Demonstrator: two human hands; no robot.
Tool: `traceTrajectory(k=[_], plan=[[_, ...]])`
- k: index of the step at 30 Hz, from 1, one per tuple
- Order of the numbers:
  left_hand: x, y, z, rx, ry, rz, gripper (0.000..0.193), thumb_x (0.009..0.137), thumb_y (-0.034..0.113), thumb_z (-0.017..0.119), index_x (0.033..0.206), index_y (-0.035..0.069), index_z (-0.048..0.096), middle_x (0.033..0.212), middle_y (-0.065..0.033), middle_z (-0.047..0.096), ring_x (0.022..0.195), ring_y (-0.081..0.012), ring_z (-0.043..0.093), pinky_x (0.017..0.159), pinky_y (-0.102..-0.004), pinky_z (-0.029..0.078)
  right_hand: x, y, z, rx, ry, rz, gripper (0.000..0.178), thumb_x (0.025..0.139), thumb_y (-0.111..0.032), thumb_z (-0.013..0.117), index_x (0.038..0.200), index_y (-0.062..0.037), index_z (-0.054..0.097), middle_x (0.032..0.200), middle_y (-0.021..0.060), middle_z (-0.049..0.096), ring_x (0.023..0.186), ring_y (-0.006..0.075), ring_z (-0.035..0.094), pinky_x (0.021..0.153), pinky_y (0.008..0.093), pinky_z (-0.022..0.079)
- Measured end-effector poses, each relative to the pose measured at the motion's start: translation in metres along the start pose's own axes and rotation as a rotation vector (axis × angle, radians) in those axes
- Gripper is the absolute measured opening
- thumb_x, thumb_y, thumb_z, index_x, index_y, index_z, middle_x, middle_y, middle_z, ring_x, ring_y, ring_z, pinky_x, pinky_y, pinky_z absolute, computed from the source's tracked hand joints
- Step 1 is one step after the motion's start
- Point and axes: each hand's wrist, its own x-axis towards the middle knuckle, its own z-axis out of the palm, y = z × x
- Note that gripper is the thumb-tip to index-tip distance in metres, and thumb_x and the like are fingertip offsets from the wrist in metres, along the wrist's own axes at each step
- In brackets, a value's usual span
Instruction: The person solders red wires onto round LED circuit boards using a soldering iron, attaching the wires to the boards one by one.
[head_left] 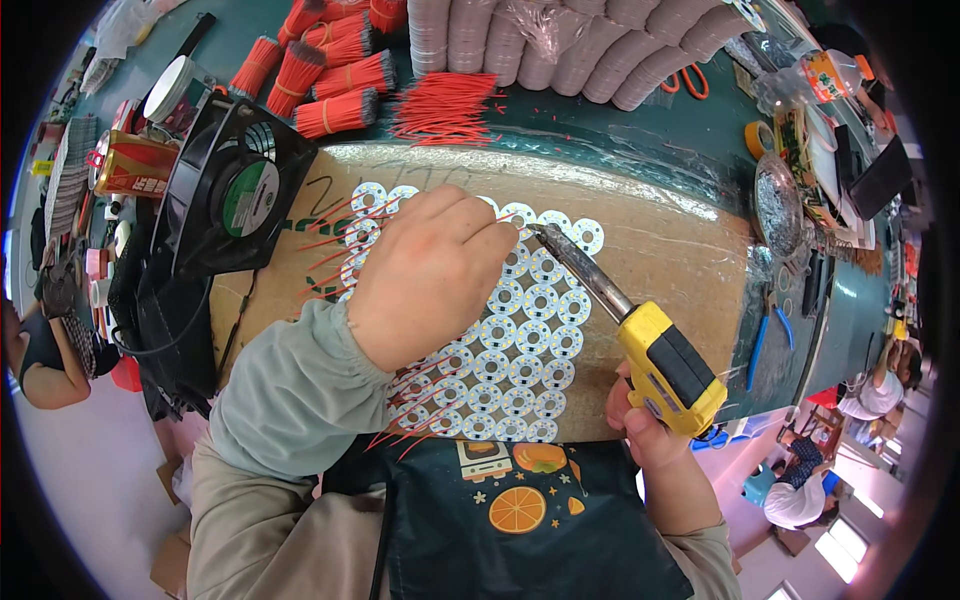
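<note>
**Soldering iron meets a sheet of round white boards**

A dark green workbench carries a broad brown cardboard sheet, matte under glossy clear tape. On it lies the panel of round boards: small white discs with centre holes, packed in rows like a honeycomb, thin red wire leads fanning from its left edge. A square black fan with a curved grille stands tilted at the sheet's left end. Behind the sheet sit ribbed grey stacks of rings and bundles of red wire, with loose red strands just beside them.

The left hand, coming from a pale green sleeve, rests over the panel's upper left, fingers curled tightly with the tips pinched together at the top row; whatever they pinch is too small to tell. The right hand wraps its fingers around the blocky yellow-and-black handle of the soldering iron, whose slim dark metal barrel slants up-left, tip touching the panel's top row just beside the left fingertips.
</note>
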Motion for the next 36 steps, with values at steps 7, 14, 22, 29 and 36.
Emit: traceTrajectory(k=[7, 14, 22, 29, 36], plan=[[-0.0014, -0.0003, 0.0012, 0.016, 0.008, 0.001, 0.024, 0.071, 0.001, 0.073, 0.093, 0.006, 0.066, 0.087, -0.0070, 0.060, 0.081, -0.0272, 0.060, 0.074, -0.0392, 0.050, -0.0013, 0.0048, -0.0021, -0.090, -0.013, -0.037, 0.066, 0.083, -0.042, 0.081, 0.123, 0.0032, 0.053, 0.065, 0.0020, 0.051, 0.053, 0.0112, 0.046, 0.048, 0.0257, 0.037], [-0.0018, -0.0001, 0.0009, 0.035, -0.014, -0.009, 0.023, 0.072, 0.002, 0.073, 0.094, 0.006, 0.066, 0.088, -0.0069, 0.060, 0.083, -0.0270, 0.060, 0.076, -0.0392, 0.050, -0.0007, 0.0071, -0.0012, -0.115, -0.022, -0.062, 0.062, 0.085, -0.039, 0.079, 0.124, 0.0019, 0.053, 0.067, 0.0029, 0.051, 0.054, 0.0110, 0.047, 0.048, 0.0256, 0.038], [-0.0015, -0.0001, 0.0013, 0.037, -0.001, -0.003, 0.023, 0.071, 0.002, 0.073, 0.093, 0.005, 0.067, 0.087, -0.0069, 0.060, 0.083, -0.0269, 0.060, 0.076, -0.0389, 0.050, -0.0042, 0.0092, -0.0030, -0.161, -0.029, -0.058, 0.063, 0.086, -0.037, 0.077, 0.130, -0.0003, 0.051, 0.071, 0.0047, 0.052, 0.057, 0.0116, 0.049, 0.049, 0.0261, 0.040], [-0.0021, -0.0006, -0.0004, 0.047, -0.034, -0.004, 0.023, 0.071, 0.002, 0.073, 0.092, 0.005, 0.067, 0.087, -0.0071, 0.060, 0.082, -0.0270, 0.059, 0.075, -0.0389, 0.050, -0.0028, 0.0077, -0.0030, -0.065, -0.022, -0.027, 0.074, 0.082, -0.040, 0.081, 0.132, 0.0036, 0.049, 0.069, 0.0039, 0.053, 0.057, 0.0124, 0.049, 0.050, 0.0259, 0.038], [0.0002, 0.0005, -0.0019, 0.042, -0.033, -0.005, 0.021, 0.072, 0.001, 0.073, 0.092, 0.005, 0.067, 0.086, -0.0074, 0.061, 0.082, -0.0275, 0.060, 0.074, -0.0391, 0.050, -0.0015, 0.0089, -0.0032, 0.054, -0.013, -0.035, 0.080, 0.079, -0.041, 0.083, 0.134, 0.0041, 0.048, 0.068, 0.0040, 0.052, 0.055, 0.0133, 0.048, 0.051, 0.0273, 0.041]])
